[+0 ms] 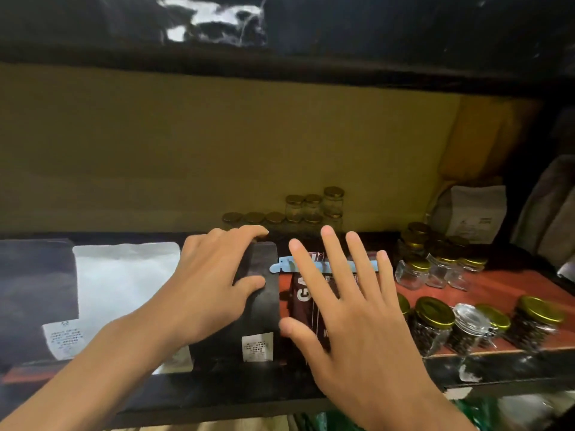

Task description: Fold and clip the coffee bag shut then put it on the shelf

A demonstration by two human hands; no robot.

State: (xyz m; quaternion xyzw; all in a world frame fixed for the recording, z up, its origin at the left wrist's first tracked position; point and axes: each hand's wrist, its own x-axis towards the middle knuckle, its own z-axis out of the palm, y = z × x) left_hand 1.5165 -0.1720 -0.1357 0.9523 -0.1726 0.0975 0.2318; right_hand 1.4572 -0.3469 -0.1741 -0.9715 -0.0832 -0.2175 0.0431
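Observation:
A dark red coffee bag stands upright on the shelf, its folded top held by a light blue clip. My right hand hovers in front of the bag with fingers spread, holding nothing. Whether it touches the bag is unclear. My left hand grips the top of a black bag that stands just left of the coffee bag, thumb on its front, fingers over its top edge.
A white bag and a dark bag stand to the left. Several gold-lidded jars of beans crowd the right front, empty small jars line the back wall, and a pale bag sits at back right.

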